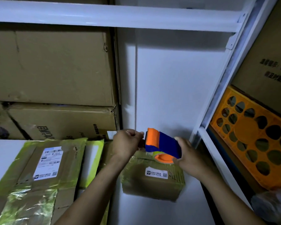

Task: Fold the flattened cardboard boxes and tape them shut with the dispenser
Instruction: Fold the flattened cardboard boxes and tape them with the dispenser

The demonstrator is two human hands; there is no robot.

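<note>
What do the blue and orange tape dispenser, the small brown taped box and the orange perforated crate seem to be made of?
Blue and orange tape dispenser: probably moulded plastic, matt, uniform bright colour.
Small brown taped box: cardboard, matt brown faces, wrapped in glossy yellowish tape that glints.
Orange perforated crate: likely rigid plastic, smooth, with moulded rounded holes.

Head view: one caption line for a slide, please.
Right hand grips the tape dispenser over a small cardboard box; left hand curls at its front end.
</note>
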